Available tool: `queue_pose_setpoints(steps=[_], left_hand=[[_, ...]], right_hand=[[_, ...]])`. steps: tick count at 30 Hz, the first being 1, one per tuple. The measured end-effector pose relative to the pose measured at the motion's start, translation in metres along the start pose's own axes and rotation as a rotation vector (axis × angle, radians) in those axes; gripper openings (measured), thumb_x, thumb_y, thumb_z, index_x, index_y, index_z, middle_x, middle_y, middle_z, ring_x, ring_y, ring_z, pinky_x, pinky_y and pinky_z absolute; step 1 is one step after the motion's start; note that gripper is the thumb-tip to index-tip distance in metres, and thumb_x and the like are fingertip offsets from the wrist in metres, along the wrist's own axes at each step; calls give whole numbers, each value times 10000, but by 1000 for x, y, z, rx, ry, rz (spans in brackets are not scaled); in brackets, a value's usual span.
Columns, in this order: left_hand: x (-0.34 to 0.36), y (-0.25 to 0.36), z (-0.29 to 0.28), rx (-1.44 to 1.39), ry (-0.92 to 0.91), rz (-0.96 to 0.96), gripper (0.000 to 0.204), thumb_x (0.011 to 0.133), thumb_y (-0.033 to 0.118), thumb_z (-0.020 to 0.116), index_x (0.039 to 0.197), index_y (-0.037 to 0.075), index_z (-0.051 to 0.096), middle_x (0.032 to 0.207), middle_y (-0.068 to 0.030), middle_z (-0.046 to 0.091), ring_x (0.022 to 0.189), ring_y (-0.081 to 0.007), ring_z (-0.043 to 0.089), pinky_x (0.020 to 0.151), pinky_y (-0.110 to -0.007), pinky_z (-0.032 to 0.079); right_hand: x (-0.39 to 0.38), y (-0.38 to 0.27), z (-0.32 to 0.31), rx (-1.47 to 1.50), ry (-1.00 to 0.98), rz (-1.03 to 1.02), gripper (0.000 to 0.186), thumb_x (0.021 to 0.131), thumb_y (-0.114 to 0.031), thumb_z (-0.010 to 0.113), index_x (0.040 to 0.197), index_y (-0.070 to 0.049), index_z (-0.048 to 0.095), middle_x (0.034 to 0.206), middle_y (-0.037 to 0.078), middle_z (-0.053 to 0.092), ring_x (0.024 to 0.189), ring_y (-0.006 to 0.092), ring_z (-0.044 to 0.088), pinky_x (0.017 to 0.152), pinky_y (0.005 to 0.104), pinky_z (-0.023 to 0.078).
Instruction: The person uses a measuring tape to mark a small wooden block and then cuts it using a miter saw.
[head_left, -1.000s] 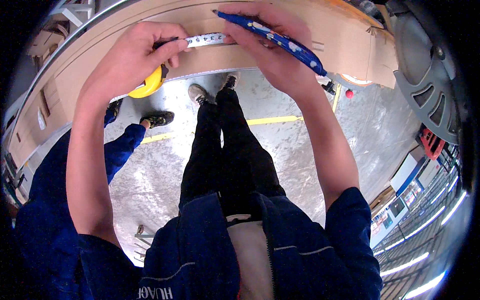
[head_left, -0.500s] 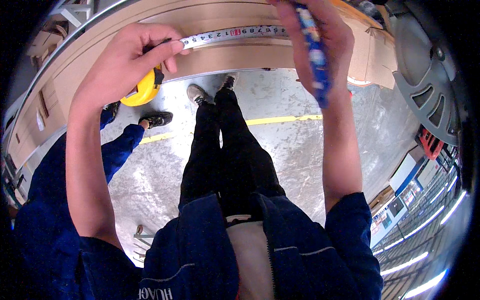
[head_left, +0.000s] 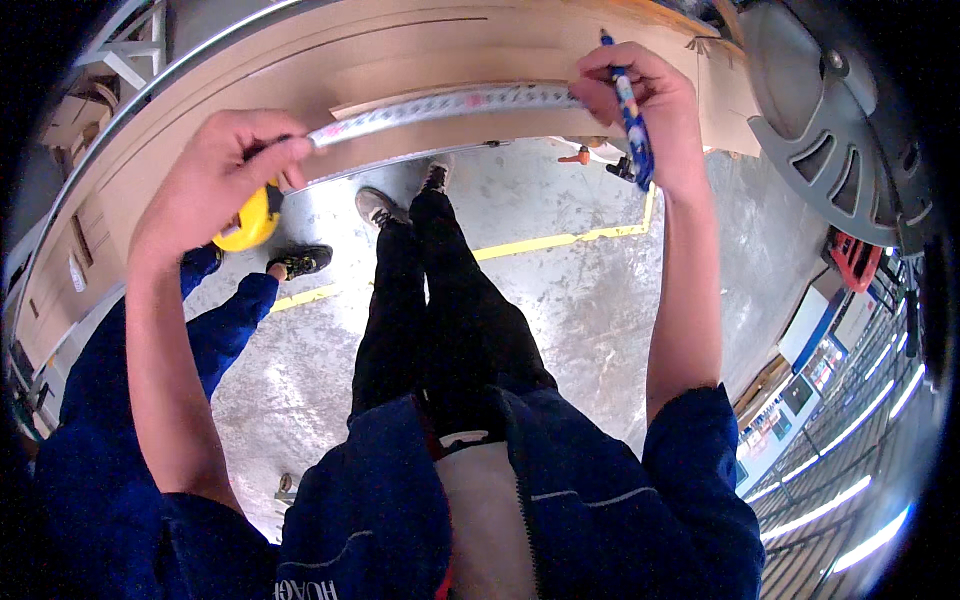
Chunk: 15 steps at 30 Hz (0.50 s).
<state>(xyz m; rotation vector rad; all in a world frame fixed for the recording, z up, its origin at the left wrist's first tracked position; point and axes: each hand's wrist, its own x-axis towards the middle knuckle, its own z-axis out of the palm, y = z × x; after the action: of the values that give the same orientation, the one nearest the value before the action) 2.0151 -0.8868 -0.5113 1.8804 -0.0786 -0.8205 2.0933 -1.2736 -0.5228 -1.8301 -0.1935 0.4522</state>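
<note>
You stand at a long brown board (head_left: 300, 70) that spans the top of the view, above a grey concrete floor (head_left: 590, 300) marked with a yellow line (head_left: 540, 243). A tape measure blade (head_left: 440, 105) lies stretched along the board's edge between your hands. Your left hand (head_left: 215, 175) closes around the yellow tape case (head_left: 248, 218), thumb pinning the blade. Your right hand (head_left: 645, 105) presses the blade's far end down while gripping a blue pen (head_left: 630, 110).

Bright overhead light, glare on concrete floor (head_left: 590, 300), dark vignette, fisheye-bent edges
</note>
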Motion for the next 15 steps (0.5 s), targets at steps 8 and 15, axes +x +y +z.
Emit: queue_pose_setpoints(steps=[8,15], left_hand=[[17,-14,-2,122,26,19,223,1031,168,598,951,-24,678,784,-31,663,755,-92,637,712,-265,505],[20,-11,-4,116,-9,22,225,1042,195,595,978,-10,664,766,-21,642,718,-88,636,673,-258,516]], right_hand=[[0,39,-33,-41,123,-2,223,891,-36,784,1104,-20,720,970,35,741,860,87,682,767,229,553],[-3,30,-19,-411,327,-143,242,947,-62,735,1180,-20,685,1035,74,734,977,143,692,887,300,557]])
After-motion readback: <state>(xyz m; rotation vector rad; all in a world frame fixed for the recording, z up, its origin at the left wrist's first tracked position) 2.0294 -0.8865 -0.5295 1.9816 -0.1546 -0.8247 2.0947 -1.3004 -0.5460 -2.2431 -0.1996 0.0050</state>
